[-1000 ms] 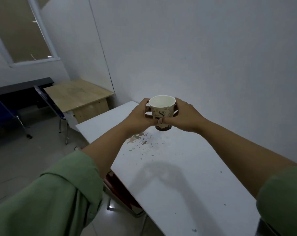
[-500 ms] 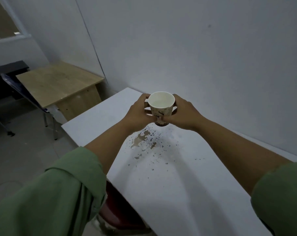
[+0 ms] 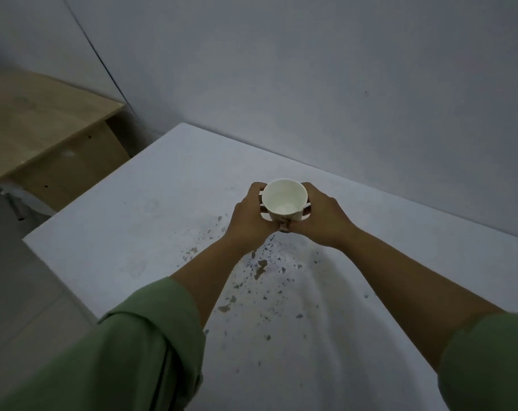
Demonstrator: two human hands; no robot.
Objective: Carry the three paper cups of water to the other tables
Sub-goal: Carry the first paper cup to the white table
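One patterned paper cup [image 3: 284, 200] with water in the bottom is held upright between both hands, over the far middle of a white table [image 3: 133, 232]. My left hand [image 3: 250, 216] wraps its left side and my right hand [image 3: 326, 219] its right side, fingertips meeting under the front of the cup. I cannot tell whether its base touches the tabletop. No other cup is in view.
The white tabletop has chipped, stained patches [image 3: 260, 271] just below my hands. It stands against a grey wall [image 3: 340, 84]. A wooden desk [image 3: 38, 126] sits to the far left, with grey floor [image 3: 20, 292] along the table's left edge.
I have moved closer and now look down more steeply. Both hands with the cup have come lower over the table. The window, the chairs and most of the floor have left the view.
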